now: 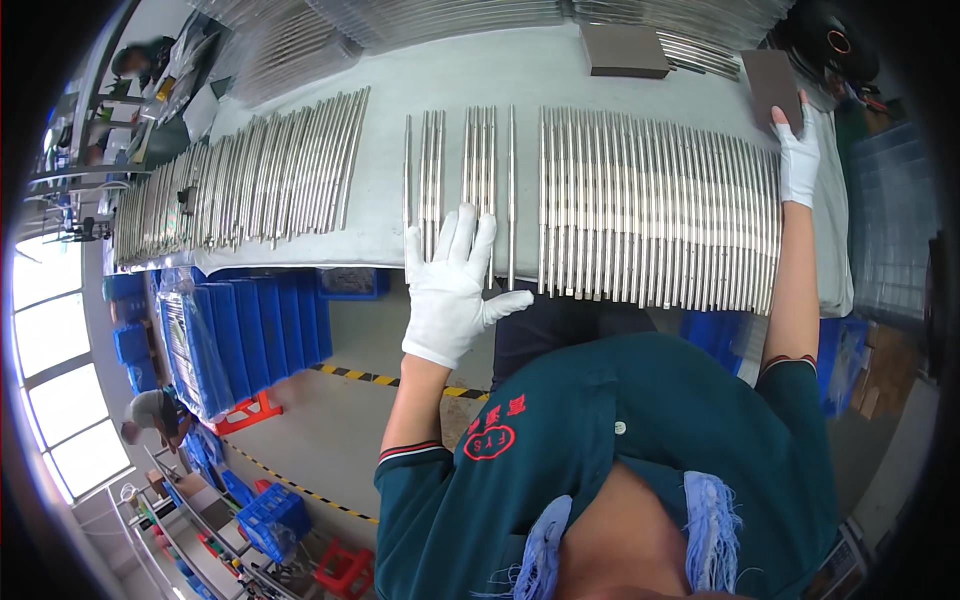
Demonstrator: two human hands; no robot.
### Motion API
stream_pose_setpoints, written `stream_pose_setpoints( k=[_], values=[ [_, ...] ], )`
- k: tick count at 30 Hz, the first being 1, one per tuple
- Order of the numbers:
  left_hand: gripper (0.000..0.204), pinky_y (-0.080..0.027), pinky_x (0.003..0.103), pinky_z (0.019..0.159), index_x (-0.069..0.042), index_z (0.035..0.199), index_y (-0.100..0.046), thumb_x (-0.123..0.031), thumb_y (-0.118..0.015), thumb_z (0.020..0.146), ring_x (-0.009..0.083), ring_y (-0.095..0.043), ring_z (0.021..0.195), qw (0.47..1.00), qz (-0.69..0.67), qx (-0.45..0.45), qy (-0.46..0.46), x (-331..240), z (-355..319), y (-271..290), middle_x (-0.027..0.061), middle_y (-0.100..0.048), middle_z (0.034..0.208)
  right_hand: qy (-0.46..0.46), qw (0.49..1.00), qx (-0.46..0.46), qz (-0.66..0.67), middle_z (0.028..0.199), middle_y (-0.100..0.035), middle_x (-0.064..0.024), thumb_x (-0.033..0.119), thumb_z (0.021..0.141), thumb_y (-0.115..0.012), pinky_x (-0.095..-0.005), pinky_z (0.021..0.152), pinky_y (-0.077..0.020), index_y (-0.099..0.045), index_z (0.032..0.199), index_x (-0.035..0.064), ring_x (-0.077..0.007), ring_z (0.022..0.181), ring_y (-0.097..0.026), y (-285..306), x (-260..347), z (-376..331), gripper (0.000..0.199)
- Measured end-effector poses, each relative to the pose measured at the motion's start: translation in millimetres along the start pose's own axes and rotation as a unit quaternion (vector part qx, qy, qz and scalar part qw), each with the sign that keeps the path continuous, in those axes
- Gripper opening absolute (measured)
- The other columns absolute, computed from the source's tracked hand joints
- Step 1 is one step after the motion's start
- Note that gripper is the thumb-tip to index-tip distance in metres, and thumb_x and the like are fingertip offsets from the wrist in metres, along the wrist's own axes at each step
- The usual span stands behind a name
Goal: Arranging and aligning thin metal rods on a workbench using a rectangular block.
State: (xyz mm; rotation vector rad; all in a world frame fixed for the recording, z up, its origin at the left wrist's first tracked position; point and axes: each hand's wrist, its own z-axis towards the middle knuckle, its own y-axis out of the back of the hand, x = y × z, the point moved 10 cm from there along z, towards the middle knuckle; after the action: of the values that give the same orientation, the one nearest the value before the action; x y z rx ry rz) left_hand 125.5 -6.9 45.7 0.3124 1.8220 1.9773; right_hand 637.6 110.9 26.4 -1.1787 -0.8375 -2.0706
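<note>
My left hand (450, 300), in a white glove, lies with fingers spread over the near ends of the middle metal rods (480, 150). These slim silvery rods lie in small groups with gaps between them. My right hand (799, 160) wears a white glove with bare thumb and fingertips showing. It grips the near end of a flat, dark grey-brown rectangular block (770, 85), thumb on the face and fingers along the right side. Just left of that hand runs a broad row of rods (650, 210), laid side by side. Another row of rods (270, 170) spreads across the table's left part.
A second brown block (624, 50) rests at the back beside more rods (700, 54). Clear plastic-wrapped bundles (430, 20) line the far edge of the pale table (520, 70). Blue bins (260, 330) and a red stool (345, 568) stand below left. Another person (155, 415) is farther off.
</note>
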Motion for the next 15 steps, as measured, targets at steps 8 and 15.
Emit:
stream_pose_setpoints(
  k=[8, 15],
  values=[
    [0.104, -0.02, 0.067, 0.111, -0.006, 0.146, -0.044, -0.081, -0.052, 0.075, 0.037, -0.041, 0.138, 0.996, -0.061, 0.012, -0.068, -39, 10, -5, 0.0202, -0.044, 0.149, -0.009, 1.0, -0.001, 0.009, 0.137, -0.058, -0.0096, 0.025, 0.09, -0.076, -0.0266, 0.104, -0.0406, -0.048, 0.147, 0.0089, -0.0163, 0.121, -0.056, 1, -7, 1, 0.065],
    [0.103, -0.018, 0.065, 0.113, -0.01, 0.15, -0.041, -0.08, -0.053, 0.075, 0.0407, -0.036, 0.141, 0.993, -0.071, 0.047, -0.078, -49, 11, -8, 0.0208, -0.04, 0.152, 0.001, 1.0, -0.003, 0.004, 0.136, -0.058, -0.0098, 0.026, 0.09, -0.075, -0.0267, 0.103, -0.0415, -0.048, 0.146, 0.0088, -0.0168, 0.12, -0.056, -2, -2, 0, 0.065]
  ],
)
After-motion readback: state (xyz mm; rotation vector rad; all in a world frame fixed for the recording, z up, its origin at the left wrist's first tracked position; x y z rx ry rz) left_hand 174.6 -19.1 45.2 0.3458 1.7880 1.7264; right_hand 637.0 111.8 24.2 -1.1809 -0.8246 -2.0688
